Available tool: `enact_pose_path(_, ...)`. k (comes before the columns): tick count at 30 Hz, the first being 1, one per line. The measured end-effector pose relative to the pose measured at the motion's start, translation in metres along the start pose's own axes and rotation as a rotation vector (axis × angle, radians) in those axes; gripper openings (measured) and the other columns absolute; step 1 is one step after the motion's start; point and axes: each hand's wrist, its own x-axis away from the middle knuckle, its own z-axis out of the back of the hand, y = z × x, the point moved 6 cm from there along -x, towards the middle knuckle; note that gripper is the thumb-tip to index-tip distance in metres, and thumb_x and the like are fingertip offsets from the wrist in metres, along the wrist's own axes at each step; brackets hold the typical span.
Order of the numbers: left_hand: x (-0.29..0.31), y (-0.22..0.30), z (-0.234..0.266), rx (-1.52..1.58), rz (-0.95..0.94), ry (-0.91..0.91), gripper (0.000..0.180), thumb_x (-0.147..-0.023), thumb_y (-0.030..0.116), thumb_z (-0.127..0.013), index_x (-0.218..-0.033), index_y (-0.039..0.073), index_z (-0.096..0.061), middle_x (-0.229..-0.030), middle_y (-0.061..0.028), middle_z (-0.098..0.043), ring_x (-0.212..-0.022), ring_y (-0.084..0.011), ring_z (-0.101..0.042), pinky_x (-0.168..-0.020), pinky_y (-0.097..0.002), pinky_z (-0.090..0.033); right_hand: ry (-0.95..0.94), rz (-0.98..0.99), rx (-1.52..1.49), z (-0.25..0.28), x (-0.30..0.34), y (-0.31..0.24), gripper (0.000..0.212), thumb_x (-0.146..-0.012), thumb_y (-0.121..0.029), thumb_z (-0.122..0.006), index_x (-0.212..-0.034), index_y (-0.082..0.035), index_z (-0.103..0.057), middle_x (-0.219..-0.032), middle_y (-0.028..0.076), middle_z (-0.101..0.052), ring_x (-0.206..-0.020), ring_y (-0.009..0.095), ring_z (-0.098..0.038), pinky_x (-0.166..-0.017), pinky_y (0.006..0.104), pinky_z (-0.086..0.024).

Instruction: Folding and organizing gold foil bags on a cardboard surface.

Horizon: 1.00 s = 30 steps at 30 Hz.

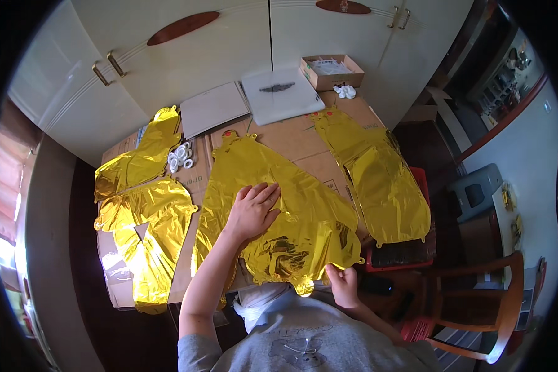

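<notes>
One gold foil shape (291, 180), seemingly being smoothed flat by hand.
It lies under the left hand (252, 212), whose slightly parted fingers grip nothing; the right hand (343, 286) pinches its near edge. Next, I judge, calls for a taut edge. Three more foil shapes (384, 186) flank the fingers, two left, one right; white rings (180, 156) leftward, too bunched to count.

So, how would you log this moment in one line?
left hand: flat on middle gold foil piece; right hand: at its near right edge; white rings: left of it
</notes>
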Motion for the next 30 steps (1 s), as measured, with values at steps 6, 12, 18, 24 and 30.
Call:
enact_pose_path(6,0.002,-0.002,-0.003,0.009,-0.008,0.006,0.052,-0.091,0.037,-0.054,-0.134,0.008,-0.055,-0.141,-0.0042,-0.051,-0.13,-0.0227,-0.044,-0.11,-0.0428,-0.03,-0.233,0.791,0.542,-0.063,0.005,-0.082,0.023,-0.078,-0.006,-0.07,-0.098,-0.002,-0.06,-0.116,0.016,-0.061,-0.108,0.035,-0.061,-0.088,0.0386,-0.051)
enact_pose_path(12,0.003,-0.006,-0.004,0.052,-0.018,-0.022,0.064,-0.092,0.051,-0.046,-0.137,0.006,-0.051,-0.142,-0.0078,-0.049,-0.131,-0.0268,-0.043,-0.11,-0.0447,-0.029,-0.466,0.916,0.749,-0.094,0.009,-0.088,0.018,-0.079,-0.004,-0.068,-0.095,-0.005,-0.059,-0.116,0.012,-0.059,-0.115,0.03,-0.058,-0.101,0.0432,-0.046)
enact_pose_path(18,0.004,-0.001,0.001,0.019,-0.049,-0.045,0.099,-0.074,0.077,-0.053,-0.141,0.005,-0.046,-0.144,-0.0109,-0.047,-0.132,-0.0297,-0.042,-0.11,-0.0469,-0.028,-0.518,0.946,0.835,-0.097,0.011,-0.081,0.017,-0.08,-0.006,-0.067,-0.095,-0.004,-0.059,-0.115,0.01,-0.059,-0.117,0.027,-0.057,-0.106,0.0434,-0.042)
enact_pose_path(24,0.004,-0.001,0.002,0.036,-0.033,-0.086,0.115,-0.059,0.082,-0.063,-0.143,0.005,-0.044,-0.146,-0.0107,-0.045,-0.135,-0.0292,-0.038,-0.112,-0.0476,-0.026,-0.541,0.965,0.895,-0.099,0.011,-0.078,0.015,-0.082,-0.008,-0.067,-0.096,-0.004,-0.06,-0.115,0.008,-0.06,-0.118,0.025,-0.056,-0.106,0.043,-0.042)
enact_pose_path(30,0.004,-0.002,-0.001,0.024,-0.037,-0.106,0.118,-0.057,0.082,-0.064,-0.144,0.005,-0.042,-0.147,-0.0106,-0.043,-0.137,-0.0284,-0.036,-0.114,-0.0472,-0.025,-0.577,0.967,0.889,-0.097,0.009,-0.076,0.014,-0.084,-0.009,-0.066,-0.096,-0.003,-0.062,-0.114,0.007,-0.06,-0.119,0.024,-0.056,-0.105,0.0428,-0.042)
